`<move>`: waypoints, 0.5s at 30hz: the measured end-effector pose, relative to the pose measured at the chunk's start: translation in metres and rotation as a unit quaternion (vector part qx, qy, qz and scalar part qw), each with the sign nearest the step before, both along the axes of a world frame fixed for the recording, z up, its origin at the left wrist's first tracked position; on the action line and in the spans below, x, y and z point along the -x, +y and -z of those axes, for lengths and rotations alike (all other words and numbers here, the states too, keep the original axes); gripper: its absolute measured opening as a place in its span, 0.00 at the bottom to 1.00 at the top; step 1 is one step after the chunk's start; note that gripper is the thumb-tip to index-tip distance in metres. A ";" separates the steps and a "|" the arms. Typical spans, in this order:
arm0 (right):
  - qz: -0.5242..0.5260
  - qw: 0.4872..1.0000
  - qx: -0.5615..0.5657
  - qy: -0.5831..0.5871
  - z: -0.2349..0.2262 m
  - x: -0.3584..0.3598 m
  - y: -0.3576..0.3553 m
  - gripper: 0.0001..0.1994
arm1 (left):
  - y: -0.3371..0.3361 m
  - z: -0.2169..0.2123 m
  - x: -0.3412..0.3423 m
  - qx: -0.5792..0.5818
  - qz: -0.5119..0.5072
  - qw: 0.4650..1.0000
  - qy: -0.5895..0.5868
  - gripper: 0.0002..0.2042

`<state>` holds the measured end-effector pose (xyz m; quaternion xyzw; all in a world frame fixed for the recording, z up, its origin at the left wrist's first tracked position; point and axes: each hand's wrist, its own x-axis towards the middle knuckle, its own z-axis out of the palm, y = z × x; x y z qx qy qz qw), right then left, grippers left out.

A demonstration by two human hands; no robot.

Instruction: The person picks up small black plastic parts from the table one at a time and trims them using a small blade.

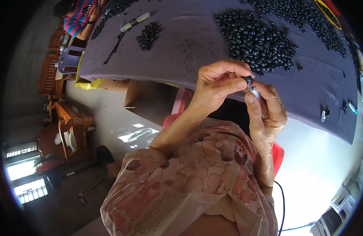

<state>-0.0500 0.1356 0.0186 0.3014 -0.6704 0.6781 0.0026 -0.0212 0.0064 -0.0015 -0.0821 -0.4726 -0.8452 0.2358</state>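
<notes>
Black bead (249, 80) pinched by left hand (219, 84); right hand (268, 112) grips perhaps a small blade (254, 91).

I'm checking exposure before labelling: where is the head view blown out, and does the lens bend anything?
Head view: the floor at lower right is washed out white; the windows at lower left glare too. The purple table edge curves from fisheye; corners are black. Both hands and the small dark bead look sharp.
</notes>
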 end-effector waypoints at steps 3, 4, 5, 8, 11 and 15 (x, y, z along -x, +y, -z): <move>0.001 1.000 -0.003 -0.003 -0.002 -0.001 0.000 0.08 | -0.001 0.001 -0.001 -0.001 0.005 1.000 0.001 0.09; -0.002 1.000 -0.008 -0.005 -0.003 -0.001 0.000 0.08 | -0.002 0.001 -0.001 -0.005 0.011 1.000 0.002 0.09; -0.002 1.000 -0.008 -0.006 -0.003 0.000 0.000 0.08 | -0.002 0.001 -0.001 -0.005 0.011 1.000 0.001 0.09; 0.001 1.000 -0.006 0.017 0.000 0.000 -0.001 0.08 | -0.002 0.000 -0.002 -0.007 0.010 1.000 -0.004 0.09; -0.011 0.999 0.010 -0.034 -0.001 -0.003 -0.002 0.08 | -0.004 0.000 -0.003 0.005 0.006 1.000 -0.003 0.09; -0.010 0.999 -0.005 0.030 0.003 0.002 -0.001 0.10 | -0.003 0.002 -0.003 -0.013 0.013 1.000 0.010 0.09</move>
